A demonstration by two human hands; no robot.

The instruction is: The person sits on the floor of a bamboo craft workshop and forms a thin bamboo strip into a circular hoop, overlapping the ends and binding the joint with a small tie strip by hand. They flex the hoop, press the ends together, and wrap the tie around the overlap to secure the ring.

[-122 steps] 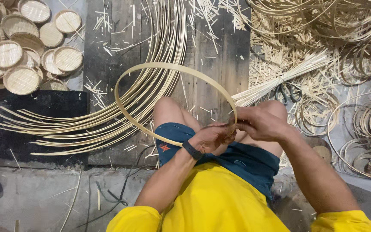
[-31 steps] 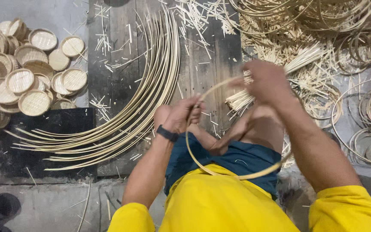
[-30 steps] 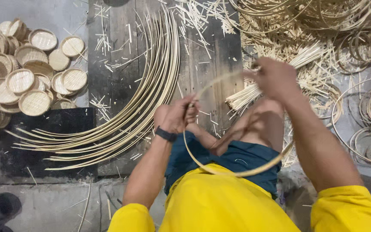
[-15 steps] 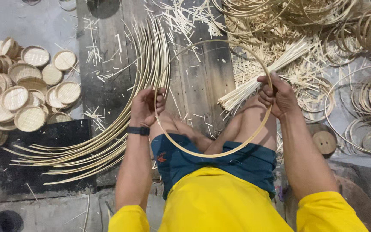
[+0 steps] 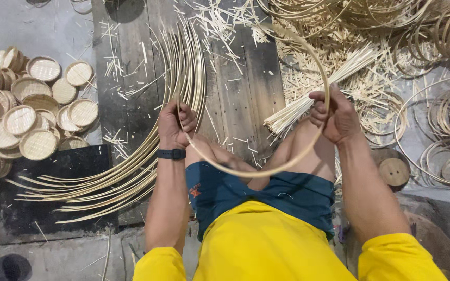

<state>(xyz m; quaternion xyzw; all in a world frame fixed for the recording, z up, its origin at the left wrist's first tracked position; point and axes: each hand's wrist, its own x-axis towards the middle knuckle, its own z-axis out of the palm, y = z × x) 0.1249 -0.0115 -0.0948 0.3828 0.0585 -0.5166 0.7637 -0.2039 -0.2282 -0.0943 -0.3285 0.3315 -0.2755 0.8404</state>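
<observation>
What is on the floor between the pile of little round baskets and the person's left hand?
Head view: a fan of long curved bamboo strips lying on dark planks.

I am seeing my left hand (image 5: pixel 175 125) and right hand (image 5: pixel 337 117) covering parts of the bamboo hoop (image 5: pixel 266 171); its far arc is blurring. The picture's edges are cutting off the woven trays (image 5: pixel 22 119) and coiled rings (image 5: pixel 444 135).
</observation>
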